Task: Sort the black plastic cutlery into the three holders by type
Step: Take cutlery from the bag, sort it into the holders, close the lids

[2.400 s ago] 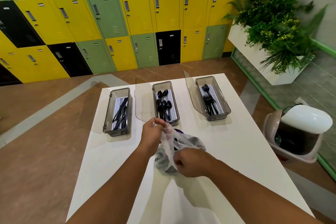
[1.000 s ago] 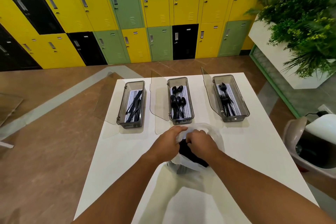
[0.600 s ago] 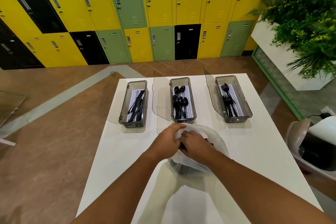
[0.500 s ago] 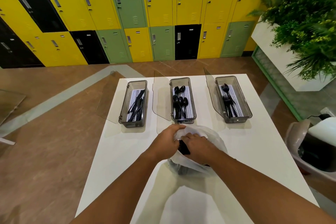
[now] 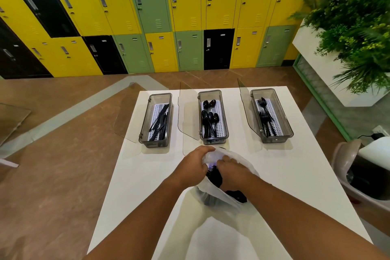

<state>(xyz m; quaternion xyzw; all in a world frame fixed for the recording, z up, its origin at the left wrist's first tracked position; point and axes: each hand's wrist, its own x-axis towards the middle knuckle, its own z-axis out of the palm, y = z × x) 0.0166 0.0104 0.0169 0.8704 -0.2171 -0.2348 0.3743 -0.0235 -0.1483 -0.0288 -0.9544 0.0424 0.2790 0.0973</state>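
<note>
So the person's standing at a white table point(image 5: 295, 175) with both hands down in a thin whitish plastic bag point(image 5: 242, 162) sitting near the middle of it. Left hand point(image 5: 194, 167) has its fingers curled over the bag's rim, pinching the plastic and holding the mouth open. Right hand point(image 5: 232, 172) is stuck into the opening, fingers bent down right against the black cutlery point(image 5: 214, 176) bunched up inside. Honestly can't tell if it's actually got hold of a piece or is just touching the pile, the fingertips are hidden. At the far side of the table are three smoky see-through holders in a row, well apart from each other, each with its clear lid flipped open and leaning to its left. The left holder point(image 5: 155, 142) has knives point(image 5: 160, 121), the middle holder point(image 5: 214, 140), just beyond the bag, has spoons point(image 5: 209, 116), and the right holder point(image 5: 276, 139) has forks point(image 5: 264, 116). Yellow, green and black lockers point(image 5: 152, 6) along the back wall, a white planter point(image 5: 312, 57) full of greenery on the right, and a flip-lid bin point(image 5: 348, 167) down beside the table
</note>
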